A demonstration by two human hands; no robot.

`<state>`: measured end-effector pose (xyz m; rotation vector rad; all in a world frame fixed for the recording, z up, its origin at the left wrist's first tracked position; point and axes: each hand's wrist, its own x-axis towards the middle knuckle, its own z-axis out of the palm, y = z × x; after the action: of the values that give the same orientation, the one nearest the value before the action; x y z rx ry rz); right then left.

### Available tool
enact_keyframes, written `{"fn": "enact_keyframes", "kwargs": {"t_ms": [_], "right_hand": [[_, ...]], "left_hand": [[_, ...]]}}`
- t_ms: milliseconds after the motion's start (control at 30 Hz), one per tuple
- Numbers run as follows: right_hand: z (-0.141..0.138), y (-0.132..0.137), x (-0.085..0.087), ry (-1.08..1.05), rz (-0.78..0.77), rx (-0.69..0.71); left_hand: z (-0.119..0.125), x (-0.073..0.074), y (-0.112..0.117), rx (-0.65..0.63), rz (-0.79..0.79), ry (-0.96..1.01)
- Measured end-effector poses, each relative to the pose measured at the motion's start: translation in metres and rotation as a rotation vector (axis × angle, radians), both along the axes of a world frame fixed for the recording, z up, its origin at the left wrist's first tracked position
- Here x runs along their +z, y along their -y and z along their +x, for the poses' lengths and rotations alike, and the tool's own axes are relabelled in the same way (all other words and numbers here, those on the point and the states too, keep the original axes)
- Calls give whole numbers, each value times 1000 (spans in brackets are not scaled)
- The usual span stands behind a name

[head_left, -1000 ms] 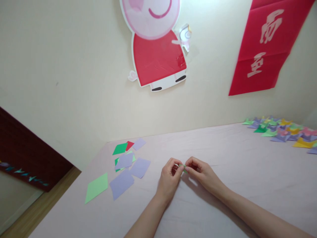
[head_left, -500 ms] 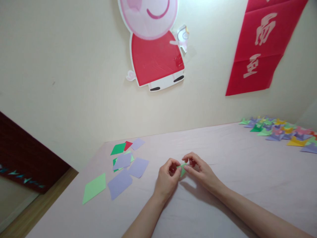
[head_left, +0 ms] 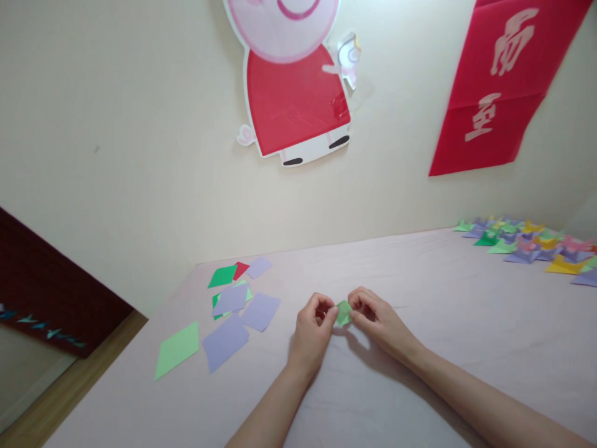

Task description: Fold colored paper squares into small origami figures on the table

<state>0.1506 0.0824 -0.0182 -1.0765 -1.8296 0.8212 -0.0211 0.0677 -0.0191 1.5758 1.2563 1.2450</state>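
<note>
A small folded piece of light green paper (head_left: 344,313) is held up between my two hands, just above the pale pink sheet (head_left: 373,398). My left hand (head_left: 315,330) pinches its left edge between thumb and fingertips. On the opposite edge, my right hand (head_left: 379,322) grips the paper in the same way, thumb below and curled fingers above. The paper shows a roughly diamond-shaped face with creases too small to make out. The fingertips cover its side corners.
Left of my hands lie loose paper squares: purple ones (head_left: 226,342), a light green one (head_left: 177,350), a dark green one (head_left: 222,276) and a red one (head_left: 240,270). Several folded paper figures (head_left: 527,246) stand at the far right. Behind rises a wall (head_left: 153,186) with a pig cutout (head_left: 298,99).
My right fingers have closed onto the green paper's right edge, having been more spread. The paper now shows a wider, flatter face. The view has shifted slightly.
</note>
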Motion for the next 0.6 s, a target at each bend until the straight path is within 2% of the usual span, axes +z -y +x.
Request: {"fn": "enact_keyframes", "kwargs": {"t_ms": [133,267,367,433,500,600], "right_hand": [[2,-2,-1,158,18,-37],[5,-3,-1,345,119,-46],[5,0,2,333,235,96],[5,3,5,334,294,224],[4,6,7,378,327,298],[3,9,9,416,314,295]], "left_hand": [[-2,-2,0,37,-2,-94],[-3,-2,4,42,68,-420],[-3,-2,6,58,167,-635],[-3,-2,6,50,199,-704],[-4,-2,6,16,209,-713],[-6,-3,4,-66,220,-658]]}}
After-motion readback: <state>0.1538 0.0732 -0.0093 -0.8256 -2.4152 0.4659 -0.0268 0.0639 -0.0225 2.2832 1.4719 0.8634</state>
